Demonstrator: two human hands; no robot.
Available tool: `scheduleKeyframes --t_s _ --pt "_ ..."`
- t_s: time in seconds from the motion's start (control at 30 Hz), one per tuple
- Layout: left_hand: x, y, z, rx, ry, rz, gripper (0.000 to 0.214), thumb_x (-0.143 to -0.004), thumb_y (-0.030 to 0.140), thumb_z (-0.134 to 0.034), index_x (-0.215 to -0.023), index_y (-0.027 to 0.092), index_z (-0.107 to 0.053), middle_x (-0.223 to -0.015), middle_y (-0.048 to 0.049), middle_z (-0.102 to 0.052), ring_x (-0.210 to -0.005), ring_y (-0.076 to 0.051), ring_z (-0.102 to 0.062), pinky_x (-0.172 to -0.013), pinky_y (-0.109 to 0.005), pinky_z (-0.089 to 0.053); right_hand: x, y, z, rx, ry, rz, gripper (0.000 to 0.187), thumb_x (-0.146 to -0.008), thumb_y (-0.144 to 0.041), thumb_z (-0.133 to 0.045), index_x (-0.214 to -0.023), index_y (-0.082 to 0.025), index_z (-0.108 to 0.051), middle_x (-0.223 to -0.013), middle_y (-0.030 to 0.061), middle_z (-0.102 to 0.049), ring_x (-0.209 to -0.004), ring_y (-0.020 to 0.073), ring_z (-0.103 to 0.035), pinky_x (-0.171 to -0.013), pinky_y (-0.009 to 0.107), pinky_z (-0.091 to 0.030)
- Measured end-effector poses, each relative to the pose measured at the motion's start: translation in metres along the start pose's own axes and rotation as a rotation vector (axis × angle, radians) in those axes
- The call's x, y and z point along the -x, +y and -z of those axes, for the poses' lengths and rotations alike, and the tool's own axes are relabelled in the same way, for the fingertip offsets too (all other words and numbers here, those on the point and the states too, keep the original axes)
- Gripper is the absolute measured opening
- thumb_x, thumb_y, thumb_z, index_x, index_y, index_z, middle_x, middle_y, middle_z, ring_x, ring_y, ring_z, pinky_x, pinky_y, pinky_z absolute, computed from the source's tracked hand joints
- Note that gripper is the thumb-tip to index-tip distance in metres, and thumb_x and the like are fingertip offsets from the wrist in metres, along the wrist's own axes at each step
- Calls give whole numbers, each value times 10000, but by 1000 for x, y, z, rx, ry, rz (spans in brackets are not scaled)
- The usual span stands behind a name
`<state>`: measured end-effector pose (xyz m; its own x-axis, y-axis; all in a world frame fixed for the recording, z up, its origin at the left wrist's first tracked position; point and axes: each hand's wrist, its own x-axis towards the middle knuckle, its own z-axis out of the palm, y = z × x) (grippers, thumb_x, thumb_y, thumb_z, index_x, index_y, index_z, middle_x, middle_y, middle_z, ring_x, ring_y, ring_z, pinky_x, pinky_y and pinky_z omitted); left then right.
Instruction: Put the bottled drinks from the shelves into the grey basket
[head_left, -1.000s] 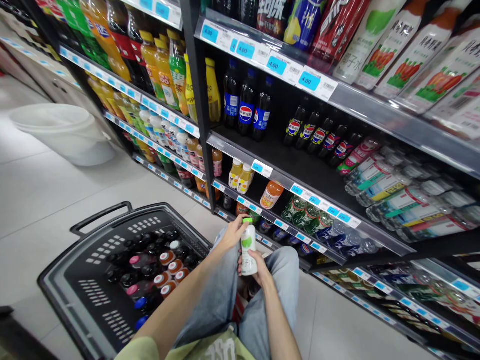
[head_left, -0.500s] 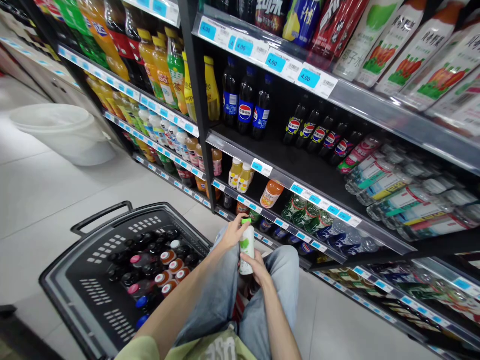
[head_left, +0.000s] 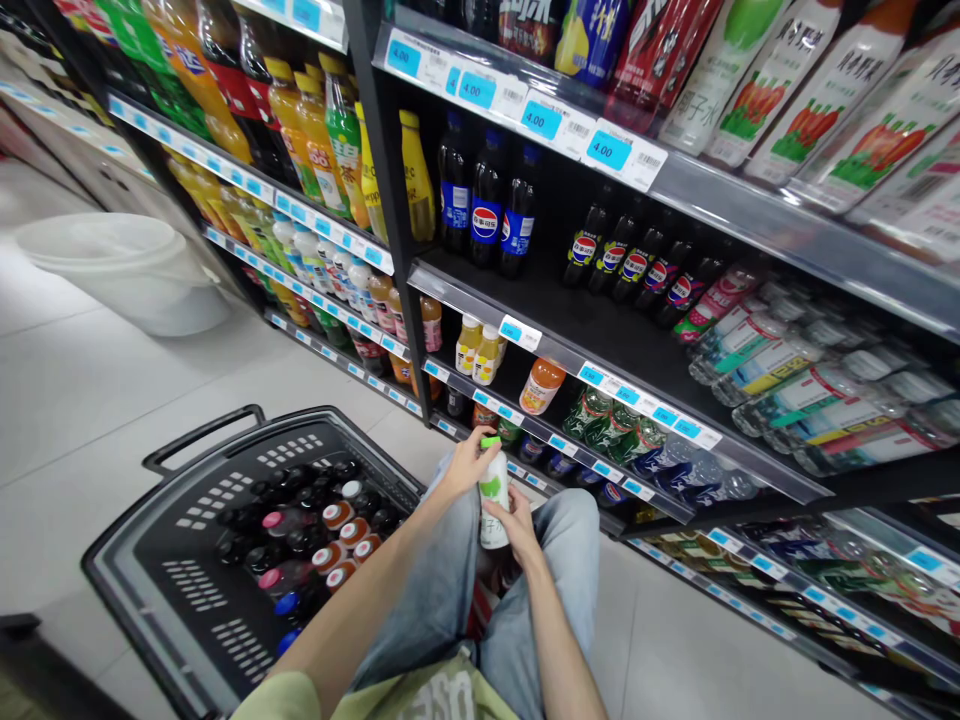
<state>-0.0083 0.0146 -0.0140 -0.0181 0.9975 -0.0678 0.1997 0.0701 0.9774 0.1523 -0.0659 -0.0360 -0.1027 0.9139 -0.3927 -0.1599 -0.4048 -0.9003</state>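
Note:
Between my knees I hold a white bottle of coconut water (head_left: 493, 488) with a green cap and a green leaf-like print, nearly upright. My left hand (head_left: 470, 462) is closed round its top, by the cap. Lower down, my right hand (head_left: 517, 522) grips the side of the bottle, its thumb across the label. Beside my left leg stands a dark grey shopping basket (head_left: 202, 480) holding several bottles with black, orange-white, pink and blue caps.
Drink shelves (head_left: 540, 320) with price tags run along the front and right. Cola bottles (head_left: 485, 205) stand on the middle shelf, and clear bottles (head_left: 817, 400) fill its right end. A white tub (head_left: 124, 270) sits on the tiled floor at left.
My right hand has shifted slightly upward along the bottle. The left hand stays at the cap, and the view has moved very little.

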Motion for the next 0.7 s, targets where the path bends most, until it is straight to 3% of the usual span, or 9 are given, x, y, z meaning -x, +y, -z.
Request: scheduleKeyframes --t_s 0.2,0.5,0.7 --pt "0 -1 2 -35 -13 -19 418 -937 581 -601 -1147 226 -672 -776 16 -689 -690 -172 -628 -682 -274 -490 1 -1 2 -31 -75 -13 395 -702 -467 -932 -909 -169 -778 -834 55 -791 -844 262 -759 -791 350 -609" --pt "3 -5 -6 17 -27 -54 354 -951 531 -607 -1088 216 -693 -877 -20 -728 -761 -172 -645 -718 -263 -505 6 2 13 -147 -70 -194 530 -642 -578 -933 -905 -166 -728 -738 88 -783 -688 281 -776 -613 374 -647" --pt "7 -6 -14 -11 -3 -70 305 -959 443 -654 -1092 182 -737 -928 -41 -757 -785 -162 -638 -786 -272 -502 14 -7 19 -207 -62 -311 594 -818 -732 -766 -934 -150 -746 -717 114 -779 -556 243 -727 -513 346 -608"
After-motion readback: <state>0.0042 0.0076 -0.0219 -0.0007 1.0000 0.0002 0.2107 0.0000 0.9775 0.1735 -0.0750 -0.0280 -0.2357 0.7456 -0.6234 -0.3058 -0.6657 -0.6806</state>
